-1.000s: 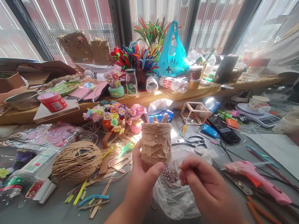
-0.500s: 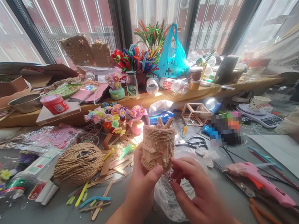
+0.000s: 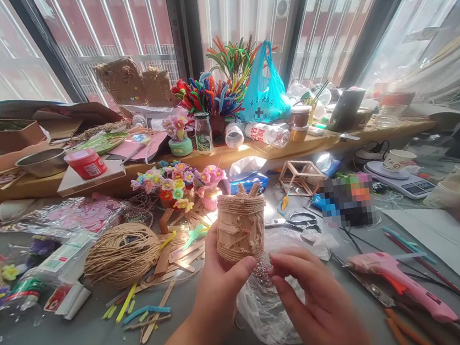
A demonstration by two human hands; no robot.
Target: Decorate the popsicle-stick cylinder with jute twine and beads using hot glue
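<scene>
My left hand (image 3: 221, 284) is wrapped round the lower left of a small pot (image 3: 240, 229) faced with wooden sticks and bound with twine at its rim. Small beads and knotted bits sit on its front, and short rolled pieces poke out of its top. Just to the right, my right hand (image 3: 310, 293) hangs apart from the pot, fingers curled and a gap between thumb and forefinger; I see nothing in them. Beneath both hands lies a clear plastic bag (image 3: 259, 318) with small reddish beads (image 3: 263, 275) in it.
A twine ball (image 3: 122, 255) and loose craft sticks (image 3: 158, 313) lie on the left. Scissors (image 3: 297, 221) rest behind the pot. On the right are a pink glue gun (image 3: 400, 283) with its cord, pliers (image 3: 376, 289) and a white scale (image 3: 399, 178). Pipe-cleaner flowers (image 3: 173, 182) stand behind.
My right hand has drawn away from the pot's front, down and to the right. The pot has shifted slightly left in my left hand, baring the beads below.
</scene>
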